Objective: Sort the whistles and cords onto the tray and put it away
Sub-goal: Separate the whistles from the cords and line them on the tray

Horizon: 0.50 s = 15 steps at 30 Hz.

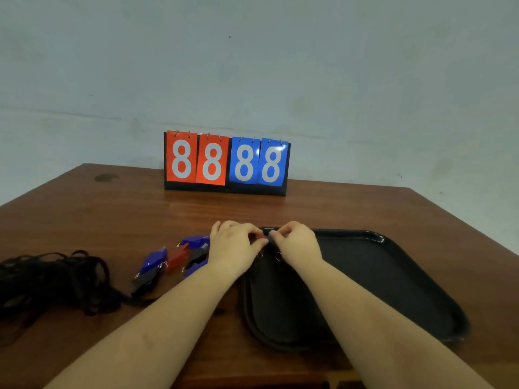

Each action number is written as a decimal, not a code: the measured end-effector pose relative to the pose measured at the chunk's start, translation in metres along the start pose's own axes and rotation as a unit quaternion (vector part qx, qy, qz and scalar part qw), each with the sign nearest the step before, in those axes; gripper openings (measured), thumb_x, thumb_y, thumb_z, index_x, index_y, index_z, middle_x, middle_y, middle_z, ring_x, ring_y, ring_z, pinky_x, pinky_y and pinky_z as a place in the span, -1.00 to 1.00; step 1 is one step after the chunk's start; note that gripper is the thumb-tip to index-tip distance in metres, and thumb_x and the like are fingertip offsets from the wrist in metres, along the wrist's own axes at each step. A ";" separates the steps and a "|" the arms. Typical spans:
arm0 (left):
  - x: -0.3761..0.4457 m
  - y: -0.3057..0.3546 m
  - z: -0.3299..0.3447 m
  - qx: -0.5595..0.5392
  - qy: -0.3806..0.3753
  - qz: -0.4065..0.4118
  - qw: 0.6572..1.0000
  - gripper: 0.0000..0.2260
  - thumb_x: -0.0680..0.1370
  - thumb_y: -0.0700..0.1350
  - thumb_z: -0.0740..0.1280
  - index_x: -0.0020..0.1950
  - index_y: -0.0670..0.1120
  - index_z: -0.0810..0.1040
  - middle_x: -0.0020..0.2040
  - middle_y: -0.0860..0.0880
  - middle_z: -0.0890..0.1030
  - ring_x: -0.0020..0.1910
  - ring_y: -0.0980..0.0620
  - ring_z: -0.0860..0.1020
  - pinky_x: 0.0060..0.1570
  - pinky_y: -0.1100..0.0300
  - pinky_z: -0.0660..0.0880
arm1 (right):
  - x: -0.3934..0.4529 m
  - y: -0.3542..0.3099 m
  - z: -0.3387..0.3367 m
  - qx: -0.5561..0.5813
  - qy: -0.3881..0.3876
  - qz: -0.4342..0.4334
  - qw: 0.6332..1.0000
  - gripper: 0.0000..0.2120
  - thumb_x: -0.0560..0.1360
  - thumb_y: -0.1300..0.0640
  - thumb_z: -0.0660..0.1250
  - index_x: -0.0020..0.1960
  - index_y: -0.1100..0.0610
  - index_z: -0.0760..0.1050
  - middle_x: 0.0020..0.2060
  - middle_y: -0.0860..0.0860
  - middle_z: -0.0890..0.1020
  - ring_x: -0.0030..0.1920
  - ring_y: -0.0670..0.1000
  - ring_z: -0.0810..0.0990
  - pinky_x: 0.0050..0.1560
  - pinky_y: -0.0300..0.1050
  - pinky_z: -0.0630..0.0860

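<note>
- We take the black tray (393, 279) as our landmark; it lies on the wooden bench (337, 209), its long axis running from its far-left corner toward the near right.
- Both hands meet above that far-left corner. The left hand (236, 245) and the right hand (297, 242) have their fingers curled, and they pinch between them a small dark item (266, 237); we judge it a whistle or a cord clip, but it is too hidden to name.
- Two small metal rings (278, 256) show just below the hands, over the tray's left end.
- The loose whistles (174, 259), blue, red and dark, lie in a cluster on the bench just left of the tray, partly behind the left wrist.
- The black cords (53, 279) lie in a tangled heap well to the left of the tray, beyond the whistles.
- A flip scoreboard (226, 162) reading 8888 stands at the bench's far edge, behind the tray's left corner.
- The relation that governs the coming move: the remaining whistles and cords all lie to the left of the tray, so we judge the left hand the nearer one for fetching them, each piece then travelling rightward onto the tray.
- We judge the sorting to be at an early stage, since most pieces are still off the tray.
</note>
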<state>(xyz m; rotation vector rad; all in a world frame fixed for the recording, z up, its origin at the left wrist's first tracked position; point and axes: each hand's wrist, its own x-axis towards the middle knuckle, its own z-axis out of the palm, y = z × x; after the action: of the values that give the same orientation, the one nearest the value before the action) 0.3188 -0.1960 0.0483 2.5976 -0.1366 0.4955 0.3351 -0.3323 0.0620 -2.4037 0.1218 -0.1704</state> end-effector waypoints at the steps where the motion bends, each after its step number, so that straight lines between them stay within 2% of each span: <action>1: -0.003 -0.003 -0.006 0.000 0.004 0.001 1.000 -0.73 0.52 0.16 0.27 0.16 0.12 0.55 0.17 0.06 0.56 0.30 0.04 0.36 0.44 0.00 0.01 | -0.003 0.000 -0.002 -0.008 0.005 -0.004 1.000 -0.77 0.51 -0.03 0.29 0.04 0.10 0.54 -0.05 0.02 0.63 -0.12 -0.01 0.56 -0.10 -0.10 0.51; 5: -0.029 -0.028 -0.040 0.013 -0.018 0.002 1.000 -0.71 0.51 0.16 0.28 0.20 0.14 0.51 0.20 0.09 0.55 0.31 0.07 0.38 0.44 0.02 0.07 | -0.023 -0.007 -0.011 -0.060 0.009 -0.039 0.997 -0.75 0.52 -0.04 0.28 0.13 0.04 0.50 0.10 -0.01 0.54 0.02 -0.01 0.54 -0.01 -0.12 0.51; 8: -0.059 -0.050 -0.070 0.048 -0.040 0.014 0.998 -0.69 0.51 0.15 0.28 0.23 0.15 0.50 0.21 0.10 0.54 0.29 0.07 0.40 0.42 0.04 0.16 | -0.050 -0.020 -0.011 -0.091 -0.009 -0.094 0.991 -0.77 0.51 -0.02 0.30 0.14 0.01 0.50 0.13 -0.04 0.51 0.06 -0.03 0.52 0.04 -0.15 0.49; 12: -0.101 -0.079 -0.093 0.086 -0.045 0.032 0.995 -0.67 0.54 0.14 0.23 0.29 0.14 0.45 0.29 0.12 0.48 0.35 0.11 0.34 0.44 0.09 0.06 | -0.096 -0.044 0.006 -0.109 -0.039 -0.164 0.980 -0.69 0.50 -0.03 0.31 0.22 -0.02 0.49 0.17 -0.07 0.53 0.16 -0.03 0.50 0.18 -0.09 0.49; 15: -0.119 -0.098 -0.096 0.093 -0.029 0.037 0.995 -0.65 0.54 0.15 0.22 0.31 0.12 0.44 0.32 0.12 0.47 0.36 0.12 0.33 0.44 0.10 0.08 | -0.125 -0.059 0.030 -0.107 -0.059 -0.192 0.974 -0.67 0.51 -0.03 0.29 0.25 -0.02 0.47 0.22 -0.05 0.53 0.23 -0.01 0.46 0.26 -0.07 0.42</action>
<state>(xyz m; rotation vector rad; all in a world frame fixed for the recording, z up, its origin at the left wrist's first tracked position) 0.1954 -0.0633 0.0387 2.7990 -0.2159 0.4782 0.2188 -0.2516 0.0681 -2.6244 -0.4035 -0.1995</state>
